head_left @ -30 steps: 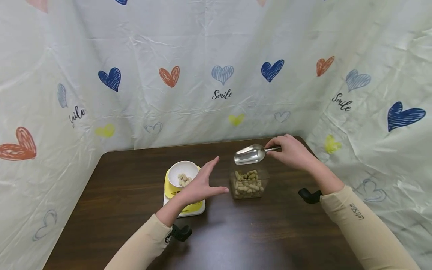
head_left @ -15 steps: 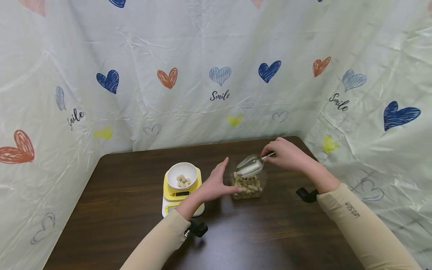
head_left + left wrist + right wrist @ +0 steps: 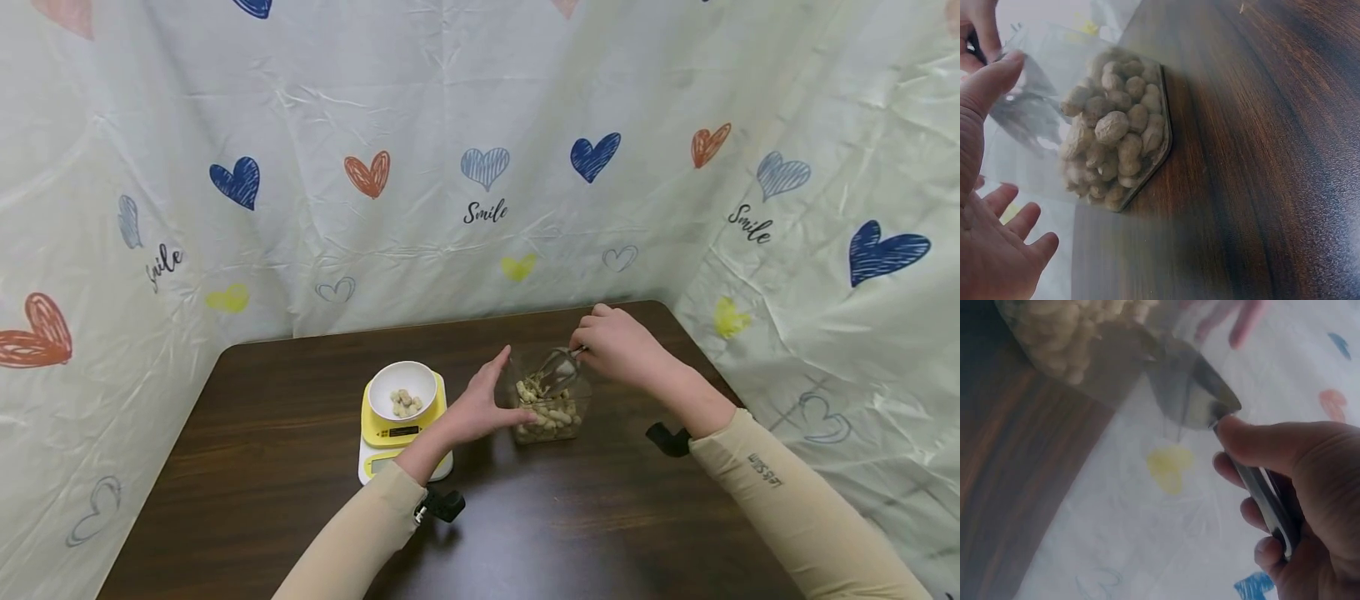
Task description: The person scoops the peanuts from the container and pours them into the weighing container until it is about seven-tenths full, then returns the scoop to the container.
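Partly inside box (image 3: 583, 402), scoop (image 3: 1197, 394) (right hand (image 3: 621, 346)), table edge (image 3: 450, 325) beyond.

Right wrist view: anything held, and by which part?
Yes, the metal scoop, by its handle. The right hand has its grip round it, thumb near where handle meets bowl.

head looks down; wrist views share peanuts (image 3: 1113, 128), close.

Blurred, cut-off peanuts (image 3: 1060, 339), right wrist view
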{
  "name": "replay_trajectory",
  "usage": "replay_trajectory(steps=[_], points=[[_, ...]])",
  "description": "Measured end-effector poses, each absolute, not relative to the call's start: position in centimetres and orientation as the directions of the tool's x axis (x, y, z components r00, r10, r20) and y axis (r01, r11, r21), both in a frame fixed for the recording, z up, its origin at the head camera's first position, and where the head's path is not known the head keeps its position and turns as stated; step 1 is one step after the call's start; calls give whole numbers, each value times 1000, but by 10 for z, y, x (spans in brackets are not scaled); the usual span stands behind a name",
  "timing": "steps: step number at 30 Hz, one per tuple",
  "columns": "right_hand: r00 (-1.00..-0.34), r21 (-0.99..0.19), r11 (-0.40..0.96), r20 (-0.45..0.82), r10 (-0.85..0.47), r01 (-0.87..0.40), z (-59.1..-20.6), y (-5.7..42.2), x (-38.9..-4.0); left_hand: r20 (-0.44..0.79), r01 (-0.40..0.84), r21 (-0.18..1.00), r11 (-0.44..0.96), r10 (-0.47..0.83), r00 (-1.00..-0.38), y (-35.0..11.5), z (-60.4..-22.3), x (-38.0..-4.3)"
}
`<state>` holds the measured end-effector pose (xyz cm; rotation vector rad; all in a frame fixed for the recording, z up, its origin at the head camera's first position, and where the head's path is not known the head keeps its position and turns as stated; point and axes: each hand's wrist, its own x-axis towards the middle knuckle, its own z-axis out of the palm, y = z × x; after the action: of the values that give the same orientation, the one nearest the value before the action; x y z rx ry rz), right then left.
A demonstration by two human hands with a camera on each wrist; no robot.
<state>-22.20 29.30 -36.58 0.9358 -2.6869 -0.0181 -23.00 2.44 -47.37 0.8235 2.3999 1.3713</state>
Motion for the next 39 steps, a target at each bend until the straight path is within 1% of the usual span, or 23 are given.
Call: replay_trajectory(steps=[4, 9, 13, 20, 23, 27, 33, 39], points=[[-723, 218, 771, 267, -637, -599, -374, 286, -223, 45, 342, 848, 404, 589, -807, 25, -475, -231], [-718, 306, 752, 237, -655, -584, -378, 278, -222, 68, 352, 849, 394, 579, -812, 26, -475, -233], [-717, 354, 735, 210, -664, -578, -376, 273, -221, 76, 343, 861, 375, 571, -817, 26, -476, -234], [-739, 384, 737, 175, -650, -557, -372, 271, -220, 56, 320, 871, 373, 572, -818, 27, -477, -232], [-752, 376, 747, 168, -637, -549, -372, 270, -224, 65, 320, 879, 354, 576, -815, 28, -477, -233], [-768, 333, 768, 167, -618, -546, -373, 270, -229, 71, 316, 884, 344, 570, -819, 28, -477, -234], [-742, 292, 746, 150, -653, -598, -368, 274, -227, 78, 325, 880, 347, 569, -818, 29, -477, -235], [-754, 171, 758, 104, -649, -629, -363, 280, -226, 69, 313, 882, 352, 561, -825, 30, -477, -234]])
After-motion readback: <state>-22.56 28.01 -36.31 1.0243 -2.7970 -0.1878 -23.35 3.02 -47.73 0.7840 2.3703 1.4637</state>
